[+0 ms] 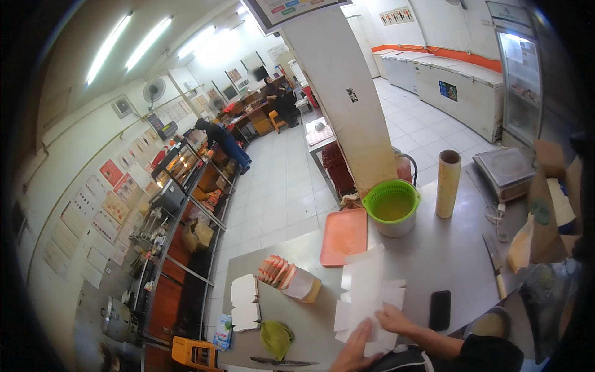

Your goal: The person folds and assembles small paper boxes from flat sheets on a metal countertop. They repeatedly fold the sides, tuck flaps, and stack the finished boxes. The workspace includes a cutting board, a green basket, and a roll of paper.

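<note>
Unfolded white cardboard box blanks [364,279] with flaps lie on the steel table in front of me. My left hand [356,348] rests on the near part of the cardboard, its fingers stretched out over it. Beside it, my right hand [394,320] has its fingers curled closed at a flap of the cardboard. To the right of the right hand lies a black phone [440,310]. Left of the blanks, a stack of orange-and-white folded cartons [286,276] stands on the table, near white folded cardboard pieces [245,302] and a green cloth [276,339].
A pink tray [344,237], a green colander in a white bucket [392,204], a cardboard tube [447,183] and a scale [503,173] stand on the table's far side. Knives [494,263] lie at the right. Two people [224,146] are at the far counters. A pillar rises beyond the table.
</note>
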The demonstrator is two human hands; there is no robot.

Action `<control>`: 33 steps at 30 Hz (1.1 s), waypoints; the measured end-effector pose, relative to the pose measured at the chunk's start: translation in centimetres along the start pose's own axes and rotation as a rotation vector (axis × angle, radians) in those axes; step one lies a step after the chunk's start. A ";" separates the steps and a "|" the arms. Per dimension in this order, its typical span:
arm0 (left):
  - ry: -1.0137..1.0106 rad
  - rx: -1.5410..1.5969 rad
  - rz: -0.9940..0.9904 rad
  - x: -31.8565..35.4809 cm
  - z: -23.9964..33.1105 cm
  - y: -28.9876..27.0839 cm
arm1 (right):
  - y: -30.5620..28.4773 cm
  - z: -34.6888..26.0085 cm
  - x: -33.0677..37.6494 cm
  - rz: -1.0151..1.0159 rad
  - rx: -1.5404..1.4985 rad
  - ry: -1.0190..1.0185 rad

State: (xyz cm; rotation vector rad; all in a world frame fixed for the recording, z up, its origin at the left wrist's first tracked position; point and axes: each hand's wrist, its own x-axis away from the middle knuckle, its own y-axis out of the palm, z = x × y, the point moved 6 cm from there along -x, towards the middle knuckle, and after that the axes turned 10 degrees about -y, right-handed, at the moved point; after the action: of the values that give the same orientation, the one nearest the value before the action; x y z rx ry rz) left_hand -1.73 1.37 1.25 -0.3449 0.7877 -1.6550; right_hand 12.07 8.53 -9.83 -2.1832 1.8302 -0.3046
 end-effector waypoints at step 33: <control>-0.494 0.871 0.201 0.7 -6.8 -0.3 | -2.3 -12.7 0.7 -0.101 0.172 -0.554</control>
State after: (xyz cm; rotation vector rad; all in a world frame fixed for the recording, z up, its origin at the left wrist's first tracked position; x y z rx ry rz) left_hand -6.32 2.86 -3.65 -0.0381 -0.2807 -1.4769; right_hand 10.07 7.24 2.88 -1.9838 1.3414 0.1150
